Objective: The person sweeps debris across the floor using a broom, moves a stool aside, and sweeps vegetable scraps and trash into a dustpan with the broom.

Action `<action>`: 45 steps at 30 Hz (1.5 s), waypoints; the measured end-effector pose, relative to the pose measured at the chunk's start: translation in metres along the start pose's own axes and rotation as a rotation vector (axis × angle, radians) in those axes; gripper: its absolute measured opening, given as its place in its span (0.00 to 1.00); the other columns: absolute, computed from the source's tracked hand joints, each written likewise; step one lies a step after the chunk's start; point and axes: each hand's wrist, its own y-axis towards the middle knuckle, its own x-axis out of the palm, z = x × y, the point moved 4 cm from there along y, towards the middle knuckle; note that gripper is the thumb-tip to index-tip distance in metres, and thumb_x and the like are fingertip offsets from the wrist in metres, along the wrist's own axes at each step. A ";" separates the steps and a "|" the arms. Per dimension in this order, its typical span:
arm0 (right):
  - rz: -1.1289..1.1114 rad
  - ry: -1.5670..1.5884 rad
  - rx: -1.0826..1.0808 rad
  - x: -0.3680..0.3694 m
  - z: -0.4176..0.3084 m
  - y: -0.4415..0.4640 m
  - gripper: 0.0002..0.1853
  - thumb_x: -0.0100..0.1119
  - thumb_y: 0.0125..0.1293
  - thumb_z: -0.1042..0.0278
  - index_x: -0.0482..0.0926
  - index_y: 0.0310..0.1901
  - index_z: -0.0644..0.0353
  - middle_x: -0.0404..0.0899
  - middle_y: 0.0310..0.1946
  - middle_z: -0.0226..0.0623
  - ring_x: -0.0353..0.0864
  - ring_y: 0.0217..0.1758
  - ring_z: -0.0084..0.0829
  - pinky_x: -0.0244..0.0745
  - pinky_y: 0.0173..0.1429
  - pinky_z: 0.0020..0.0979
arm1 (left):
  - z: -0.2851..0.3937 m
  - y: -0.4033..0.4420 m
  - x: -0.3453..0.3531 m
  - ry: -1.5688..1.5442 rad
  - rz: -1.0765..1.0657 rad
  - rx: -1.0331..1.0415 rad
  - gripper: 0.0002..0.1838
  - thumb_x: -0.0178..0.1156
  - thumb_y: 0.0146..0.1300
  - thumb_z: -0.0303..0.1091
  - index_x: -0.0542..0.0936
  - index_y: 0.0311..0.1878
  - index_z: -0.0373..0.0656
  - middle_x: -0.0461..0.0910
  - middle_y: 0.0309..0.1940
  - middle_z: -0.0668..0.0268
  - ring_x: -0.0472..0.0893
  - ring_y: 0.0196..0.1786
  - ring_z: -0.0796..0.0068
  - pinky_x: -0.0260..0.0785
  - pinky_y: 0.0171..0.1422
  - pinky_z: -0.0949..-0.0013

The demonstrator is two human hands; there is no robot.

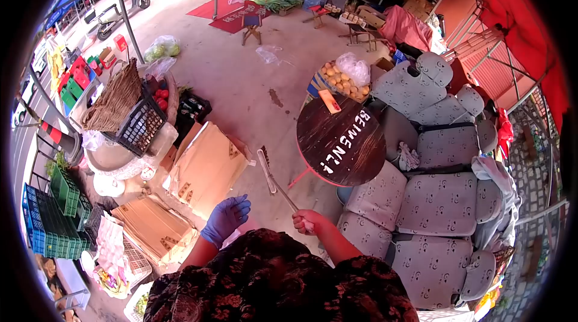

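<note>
My right hand [307, 222], bare, is closed around the stick of a long-handled broom [285, 194]. The broom's narrow head [265, 169] is down at the concrete floor ahead of me, set crosswise to the stick. My left hand [228, 220] wears a blue glove and hovers left of the broom, its fingers loosely bent and a little apart, nothing visible in them. Flattened cardboard [208, 162] lies close to that hand, with another cardboard piece [153, 226] nearer me. A round dark table [325, 141] with white lettering stands ahead on the right.
Grey patterned seats [436, 201] line the right side. Beyond the table is a box of orange-yellow fruit [346, 79]. On the left are a black crate [139, 122], a wicker basket [111, 96] and green crates [51, 226]. A folding stool [251, 26] stands farther off.
</note>
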 end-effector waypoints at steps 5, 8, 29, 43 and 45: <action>-0.071 0.043 -0.031 0.033 -0.105 0.037 0.09 0.44 0.64 0.67 0.63 0.26 0.53 0.60 0.15 0.19 0.59 0.15 0.16 0.55 0.16 0.20 | 0.039 0.054 -0.046 -0.206 0.122 0.030 0.20 0.53 0.59 0.42 0.74 0.51 0.39 0.77 0.41 0.61 0.76 0.41 0.67 0.68 0.48 0.65; -0.122 0.066 -0.081 0.056 -0.172 0.070 0.07 0.45 0.65 0.67 0.66 0.30 0.57 0.60 0.15 0.19 0.59 0.14 0.16 0.54 0.16 0.20 | 0.085 0.109 -0.080 -0.194 0.158 0.108 0.19 0.53 0.59 0.41 0.75 0.50 0.40 0.78 0.41 0.60 0.76 0.42 0.65 0.67 0.49 0.64; -0.004 0.129 -0.295 0.188 -0.593 0.123 0.09 0.48 0.66 0.62 0.64 0.29 0.53 0.61 0.16 0.20 0.60 0.15 0.17 0.54 0.16 0.21 | 0.443 0.455 0.022 -0.153 0.100 -0.002 0.18 0.53 0.61 0.39 0.74 0.53 0.41 0.77 0.43 0.64 0.76 0.44 0.68 0.69 0.50 0.65; -0.140 0.210 -0.117 0.187 -0.997 0.172 0.11 0.45 0.68 0.61 0.69 0.37 0.61 0.63 0.16 0.23 0.63 0.13 0.20 0.59 0.16 0.22 | 0.663 0.742 0.154 0.004 0.132 0.211 0.21 0.47 0.63 0.41 0.71 0.57 0.42 0.76 0.50 0.64 0.75 0.50 0.71 0.66 0.54 0.67; -0.280 0.292 -0.129 0.190 -1.039 0.159 0.14 0.44 0.69 0.59 0.69 0.40 0.63 0.64 0.16 0.24 0.63 0.14 0.20 0.61 0.16 0.23 | 0.674 0.779 0.159 -0.075 0.064 0.143 0.21 0.48 0.63 0.41 0.72 0.56 0.42 0.76 0.50 0.64 0.75 0.50 0.71 0.68 0.53 0.66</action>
